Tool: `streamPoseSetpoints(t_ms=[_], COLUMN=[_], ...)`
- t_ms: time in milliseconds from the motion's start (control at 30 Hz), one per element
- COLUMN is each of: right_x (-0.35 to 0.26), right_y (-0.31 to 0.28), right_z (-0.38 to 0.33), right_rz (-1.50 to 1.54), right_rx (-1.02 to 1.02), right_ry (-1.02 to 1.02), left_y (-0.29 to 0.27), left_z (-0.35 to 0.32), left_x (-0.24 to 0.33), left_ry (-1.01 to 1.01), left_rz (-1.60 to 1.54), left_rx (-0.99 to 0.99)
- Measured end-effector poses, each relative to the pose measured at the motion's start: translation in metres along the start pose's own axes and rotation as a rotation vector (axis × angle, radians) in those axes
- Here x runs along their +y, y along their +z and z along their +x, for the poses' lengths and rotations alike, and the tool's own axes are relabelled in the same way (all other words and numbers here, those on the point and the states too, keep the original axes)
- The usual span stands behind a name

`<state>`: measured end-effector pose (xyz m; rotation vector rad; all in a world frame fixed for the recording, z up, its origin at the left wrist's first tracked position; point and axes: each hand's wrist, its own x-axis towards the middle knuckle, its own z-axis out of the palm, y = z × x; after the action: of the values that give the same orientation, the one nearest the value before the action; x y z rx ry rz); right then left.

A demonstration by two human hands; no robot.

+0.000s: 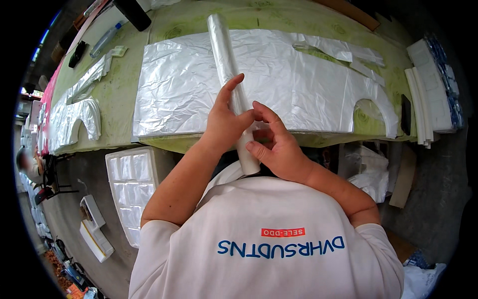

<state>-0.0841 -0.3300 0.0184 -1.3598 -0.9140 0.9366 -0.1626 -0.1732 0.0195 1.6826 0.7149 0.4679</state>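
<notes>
A long roll of clear plastic bags (219, 45) slants across the middle of the view, its lower end close to my shirt. Around its middle, my left hand (223, 119) is closed, with one finger extended along the roll. My right hand (280, 149) is at the lower part, thumb and curled fingertips against the roll's right side. Beneath the roll's upper part, flat translucent plastic bags (174, 89) with cut-out handles lie spread on the table. The palm sides of both hands are partly hidden.
The table has a green patterned cover (318, 20). More handled bags (74, 117) lie at its left, near a plastic bottle (105, 40). White rolls (422, 107) and a dark flat object (406, 114) are at the right. A white crate of wrapped packs (132, 184) stands below the table edge.
</notes>
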Motion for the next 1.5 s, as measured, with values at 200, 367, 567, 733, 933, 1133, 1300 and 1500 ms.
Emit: streamPoseSetpoints(t_ms=[200,367,567,733,933,1133,1300,1500], right_x=[-0.005,0.000,0.000,0.002,-0.001,0.010,-0.002,0.016], right_y=[-0.015,-0.014,-0.021,-0.018,-0.021,-0.041,-0.055,-0.065], right_z=[0.002,0.001,-0.002,-0.005,-0.007,-0.030,-0.047,-0.059], right_rz=[0.312,0.464,0.497,0.245,0.238,-0.029,0.090,0.026], right_rx=[-0.047,0.024,0.107,0.122,0.086,0.152,0.144,0.172], right_ry=[0.156,0.146,0.189,0.058,0.150,0.131,0.252,0.212], left_y=[0.006,0.014,0.026,0.036,0.040,-0.001,-0.047,-0.061], left_z=[-0.007,-0.006,-0.004,-0.011,-0.018,0.010,0.087,0.158], left_x=[0.012,0.004,0.005,-0.011,-0.015,-0.006,0.006,0.011], left_ry=[-0.054,0.072,0.013,0.001,0.052,0.027,-0.076,-0.241], left_rz=[-0.319,-0.458,-0.504,-0.506,-0.488,-0.097,0.010,0.285], left_rx=[-0.038,-0.123,-0.112,-0.024,-0.059,-0.073,0.033,-0.155])
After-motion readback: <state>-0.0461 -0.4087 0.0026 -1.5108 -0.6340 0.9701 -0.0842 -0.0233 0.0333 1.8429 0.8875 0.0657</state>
